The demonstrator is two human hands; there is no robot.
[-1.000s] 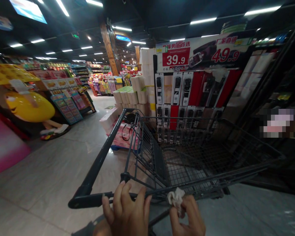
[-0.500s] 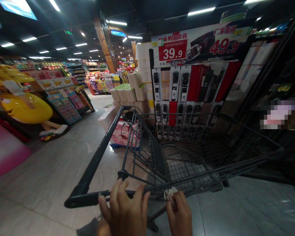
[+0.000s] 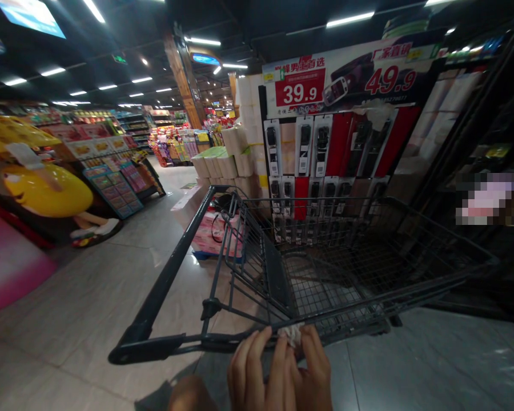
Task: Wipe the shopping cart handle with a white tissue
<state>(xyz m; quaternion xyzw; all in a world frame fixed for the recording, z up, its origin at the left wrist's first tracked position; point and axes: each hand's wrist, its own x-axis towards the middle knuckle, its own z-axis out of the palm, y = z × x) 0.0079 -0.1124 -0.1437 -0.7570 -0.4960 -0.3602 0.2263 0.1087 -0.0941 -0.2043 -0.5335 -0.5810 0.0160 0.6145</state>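
A dark grey wire shopping cart [image 3: 325, 319] stands in front of me, its thick handle [image 3: 165, 274] to the left. Close to the cart's near top rail, my right hand [image 3: 312, 371] is closed on a crumpled whitish tissue [image 3: 292, 333]. My left hand [image 3: 255, 371] lies against the right one, its fingers stretched out and a little apart. One left fingertip reaches the edge of the tissue; whether it grips it, I cannot tell. The left thumb is not clearly visible.
Behind the cart a rack of packaged belts [image 3: 321, 148] stands under a price sign [image 3: 300, 91]. Pink boxes [image 3: 216, 231] sit left of it. A yellow figure [image 3: 51, 191] stands at the left, on the tiled floor [image 3: 124, 308]. A knee [image 3: 191, 394] shows below.
My left hand has moved right, from over the cart's side frame to beside my right hand and the tissue. My right hand has shifted slightly and still holds the tissue.
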